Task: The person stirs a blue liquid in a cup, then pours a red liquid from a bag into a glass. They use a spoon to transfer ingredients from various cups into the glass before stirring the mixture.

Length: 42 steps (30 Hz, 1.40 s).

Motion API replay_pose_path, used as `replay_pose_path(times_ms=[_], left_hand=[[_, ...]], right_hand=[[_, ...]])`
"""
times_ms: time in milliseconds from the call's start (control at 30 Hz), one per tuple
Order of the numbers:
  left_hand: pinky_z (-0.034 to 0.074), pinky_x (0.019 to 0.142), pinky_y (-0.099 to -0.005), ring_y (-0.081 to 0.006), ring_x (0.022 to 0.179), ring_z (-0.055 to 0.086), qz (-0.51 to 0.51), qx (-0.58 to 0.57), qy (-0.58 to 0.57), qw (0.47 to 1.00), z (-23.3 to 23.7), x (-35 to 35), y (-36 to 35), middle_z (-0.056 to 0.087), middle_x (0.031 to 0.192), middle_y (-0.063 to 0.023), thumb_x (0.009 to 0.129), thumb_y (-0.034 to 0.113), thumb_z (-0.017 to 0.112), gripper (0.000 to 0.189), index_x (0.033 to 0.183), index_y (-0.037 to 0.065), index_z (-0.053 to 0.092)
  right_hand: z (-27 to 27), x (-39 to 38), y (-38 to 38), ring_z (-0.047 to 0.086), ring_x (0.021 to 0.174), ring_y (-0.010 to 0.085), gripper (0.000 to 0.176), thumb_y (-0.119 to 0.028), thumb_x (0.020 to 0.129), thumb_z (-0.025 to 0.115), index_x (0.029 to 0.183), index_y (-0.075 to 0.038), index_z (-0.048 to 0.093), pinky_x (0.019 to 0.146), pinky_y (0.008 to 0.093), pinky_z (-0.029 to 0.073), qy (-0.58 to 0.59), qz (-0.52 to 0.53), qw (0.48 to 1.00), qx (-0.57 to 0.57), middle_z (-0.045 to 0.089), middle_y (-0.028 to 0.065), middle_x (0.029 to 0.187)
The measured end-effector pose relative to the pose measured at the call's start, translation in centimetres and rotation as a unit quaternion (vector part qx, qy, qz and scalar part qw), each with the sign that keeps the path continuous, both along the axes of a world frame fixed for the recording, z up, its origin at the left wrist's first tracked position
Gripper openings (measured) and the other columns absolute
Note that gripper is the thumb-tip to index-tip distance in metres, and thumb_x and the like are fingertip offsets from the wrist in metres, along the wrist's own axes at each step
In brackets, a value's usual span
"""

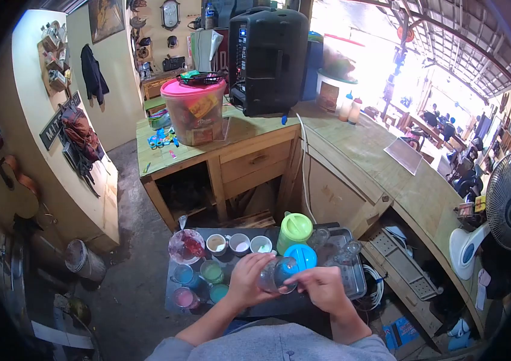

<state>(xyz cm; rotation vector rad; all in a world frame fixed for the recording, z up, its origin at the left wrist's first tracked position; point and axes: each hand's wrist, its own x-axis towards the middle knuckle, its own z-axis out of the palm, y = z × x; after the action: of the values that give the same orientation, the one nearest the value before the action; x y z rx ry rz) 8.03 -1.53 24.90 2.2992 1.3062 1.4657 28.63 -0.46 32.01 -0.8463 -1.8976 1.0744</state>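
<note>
My left hand (pixel 248 281) is wrapped round a clear glass (pixel 271 274), tilted over the low dark table. My right hand (pixel 323 289) is at the glass's right end, its fingers closed; what they pinch, if anything, is too small to tell. Just behind the hands are a blue-lidded container (pixel 301 257) and a green-lidded pitcher (pixel 296 227). Left of them stand white cups (pixel 239 243), a bowl with red contents (pixel 187 246), and several glasses with coloured contents, one green (pixel 212 271) and one pink (pixel 184 297).
A metal tray (pixel 355 283) with clear glasses (pixel 348 251) lies to the right. Behind the low table is a wooden counter (pixel 352 144) with a pink-lidded tub (pixel 194 114) and a black speaker (pixel 269 63). A white fan (pixel 469 249) stands at the right.
</note>
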Motion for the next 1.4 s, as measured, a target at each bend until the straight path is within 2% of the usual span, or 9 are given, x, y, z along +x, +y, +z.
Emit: replay_pose_path(times_ms=[33, 100, 233, 433, 567, 800, 1000, 1333, 1400], left_hand=[[0.047, 0.087, -0.0426, -0.0320, 0.104, 0.059, 0.006, -0.024, -0.017, 1.000, -0.6, 0.2, 0.0, 0.062, 0.115, -0.0106, 0.055, 0.033, 0.086, 0.078, 0.121, 0.006, 0.053], [0.047, 0.088, -0.0426, -0.0321, 0.103, 0.059, 0.018, -0.038, -0.018, 0.999, -1.8, 0.5, -0.1, 0.061, 0.114, -0.0109, 0.054, 0.033, 0.086, 0.079, 0.121, 0.006, 0.053], [0.048, 0.088, -0.0418, -0.0322, 0.103, 0.060, -0.006, -0.135, -0.069, 0.988, -4.6, 1.4, -1.0, 0.061, 0.113, -0.0117, 0.053, 0.031, 0.087, 0.080, 0.121, 0.006, 0.052], [0.049, 0.091, -0.0359, -0.0247, 0.105, 0.061, 0.032, -0.278, -0.160, 0.947, -12.4, 1.2, -1.7, 0.062, 0.110, -0.0127, 0.051, 0.027, 0.092, 0.088, 0.122, 0.002, 0.047], [0.048, 0.092, -0.0366, -0.0261, 0.107, 0.060, 0.087, -0.346, -0.182, 0.916, -15.8, 1.5, -2.5, 0.061, 0.113, -0.0145, 0.052, 0.027, 0.091, 0.089, 0.122, 0.003, 0.042], [0.047, 0.094, -0.0386, -0.0296, 0.111, 0.059, 0.132, -0.357, -0.270, 0.884, -23.3, 3.0, -2.2, 0.060, 0.115, -0.0174, 0.051, 0.025, 0.092, 0.093, 0.124, 0.001, 0.038], [0.048, 0.092, -0.0383, -0.0295, 0.107, 0.060, 0.210, -0.366, -0.274, 0.864, -22.9, 3.5, -1.0, 0.060, 0.117, -0.0169, 0.049, 0.022, 0.092, 0.095, 0.124, 0.004, 0.037], [0.044, 0.096, -0.0417, -0.0324, 0.114, 0.054, 0.187, -0.313, -0.275, 0.890, -25.5, 3.1, -1.0, 0.055, 0.121, -0.0188, 0.045, 0.029, 0.095, 0.100, 0.124, 0.001, 0.041], [0.048, 0.090, -0.0408, -0.0322, 0.105, 0.059, 0.263, -0.282, -0.105, 0.917, -26.0, 3.1, -1.6, 0.059, 0.115, -0.0174, 0.043, 0.032, 0.095, 0.106, 0.127, 0.002, 0.037]], right_hand=[[-0.6, 0.4, 0.0, 0.064, 0.061, 0.0145, 0.036, -0.020, 0.097, 0.049, 0.080, 0.005, 0.069, 0.057, 0.0266, 0.051, 0.000, 0.002, 1.000, 0.001, 0.070, 0.0120, 0.074], [-2.0, 1.0, 0.4, 0.064, 0.062, 0.0143, 0.036, -0.015, 0.099, 0.046, 0.080, 0.005, 0.069, 0.059, 0.0261, 0.052, 0.155, -0.067, 0.981, -0.096, 0.070, 0.0121, 0.074], [-6.1, -1.5, 0.4, 0.065, 0.065, 0.0147, 0.042, -0.021, 0.102, 0.041, 0.086, 0.008, 0.067, 0.060, 0.0272, 0.053, 0.085, -0.031, 0.973, -0.211, 0.070, 0.0143, 0.080], [-9.8, 1.9, 2.4, 0.065, 0.064, 0.0179, 0.046, -0.031, 0.102, 0.039, 0.085, 0.004, 0.063, 0.063, 0.0291, 0.054, 0.208, -0.139, 0.925, -0.286, 0.068, 0.0181, 0.082], [-12.1, 3.1, 2.0, 0.063, 0.065, 0.0192, 0.046, -0.036, 0.101, 0.040, 0.088, 0.002, 0.061, 0.064, 0.0308, 0.053, 0.295, -0.135, 0.869, -0.373, 0.067, 0.0182, 0.084], [-16.5, 3.0, -0.2, 0.060, 0.085, 0.0195, 0.045, -0.045, 0.098, 0.045, 0.102, -0.003, 0.058, 0.080, 0.0321, 0.051, 0.416, -0.182, 0.732, -0.508, 0.064, 0.0119, 0.099], [-19.1, 3.2, -0.8, 0.059, 0.090, 0.0200, 0.048, -0.047, 0.096, 0.047, 0.108, -0.002, 0.057, 0.088, 0.0339, 0.050, 0.479, -0.231, 0.610, -0.588, 0.062, 0.0127, 0.106], [-19.6, 1.9, 0.7, 0.059, 0.095, 0.0201, 0.049, -0.050, 0.094, 0.048, 0.109, -0.004, 0.057, 0.088, 0.0331, 0.051, 0.484, -0.216, 0.607, -0.593, 0.061, 0.0124, 0.109], [-18.9, 1.3, 0.8, 0.058, 0.100, 0.0218, 0.048, -0.051, 0.094, 0.047, 0.108, -0.005, 0.056, 0.089, 0.0333, 0.050, 0.470, -0.228, 0.630, -0.575, 0.060, 0.0135, 0.111]])
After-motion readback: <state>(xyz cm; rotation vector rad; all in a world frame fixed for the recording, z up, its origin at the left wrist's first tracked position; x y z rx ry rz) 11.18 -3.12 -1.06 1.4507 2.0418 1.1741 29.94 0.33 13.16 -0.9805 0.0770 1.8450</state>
